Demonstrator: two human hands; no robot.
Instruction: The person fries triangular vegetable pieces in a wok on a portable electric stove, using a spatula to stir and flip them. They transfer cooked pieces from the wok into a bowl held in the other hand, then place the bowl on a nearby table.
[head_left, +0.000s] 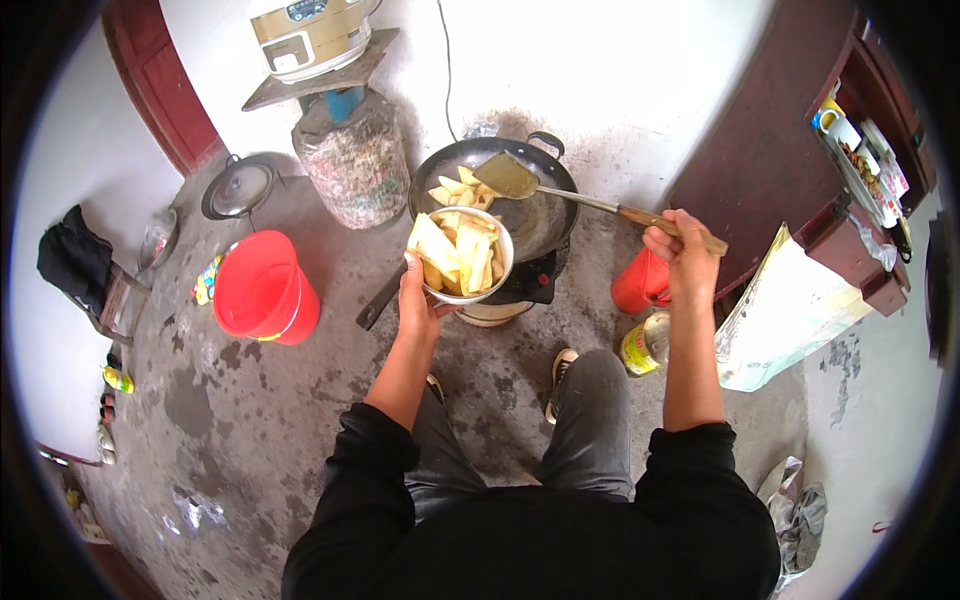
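My left hand (421, 304) grips a white bowl (507, 259) by its left side and underside. Pale yellow fried pieces, probably potato wedges (457, 251), fill the bowl, which is held over the near edge of a dark wok (551, 217). More wedges (461, 191) lie at the wok's left, beyond the bowl. In my right hand (688, 251) is the wooden handle of a metal spatula (577, 199). The spatula's wide blade (508, 177) is over the wok, beside those wedges. The bowl hides part of the wok.
A burner (544, 279) supports the wok, whose long handle (381, 300) points toward my left. Left stands a red bucket (292, 300); right, a red container (637, 281) and an oil bottle (646, 343). A rice cooker (315, 45) rests on a board behind. Right is a dark cabinet (750, 150).
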